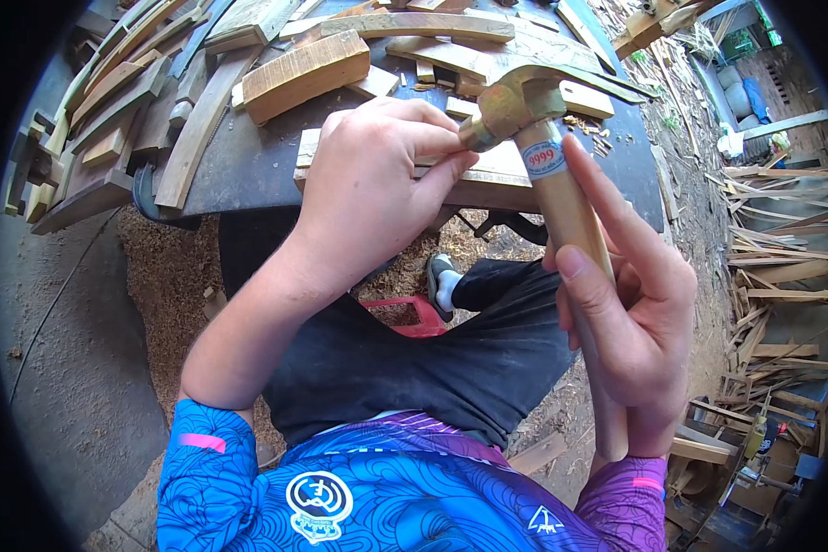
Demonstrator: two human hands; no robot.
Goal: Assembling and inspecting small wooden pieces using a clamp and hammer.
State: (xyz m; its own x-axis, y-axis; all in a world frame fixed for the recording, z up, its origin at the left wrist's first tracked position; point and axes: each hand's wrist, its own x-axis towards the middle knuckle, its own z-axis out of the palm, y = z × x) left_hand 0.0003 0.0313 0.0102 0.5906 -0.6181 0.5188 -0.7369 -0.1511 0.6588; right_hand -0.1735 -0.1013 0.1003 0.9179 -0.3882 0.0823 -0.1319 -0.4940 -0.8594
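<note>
My right hand (635, 313) is closed round the pale wooden handle (561, 212) of a claw hammer, which stands tilted with its brassy head (515, 106) at the top and its index finger along the handle. My left hand (377, 189) has thumb and fingertips pinched together just left of the hammer's striking face, over a pale board (497, 179) at the near edge of the dark work surface (225, 166). Whatever the pinched fingertips hold is hidden or too small to make out.
A timber block (304, 78), stacked offcuts (120, 101) and small wood chips lie across the work surface. My legs are below it, beside a red plastic object (419, 327) on the sawdust-covered floor (156, 304). Heaps of thin wood strips (773, 276) lie at the right.
</note>
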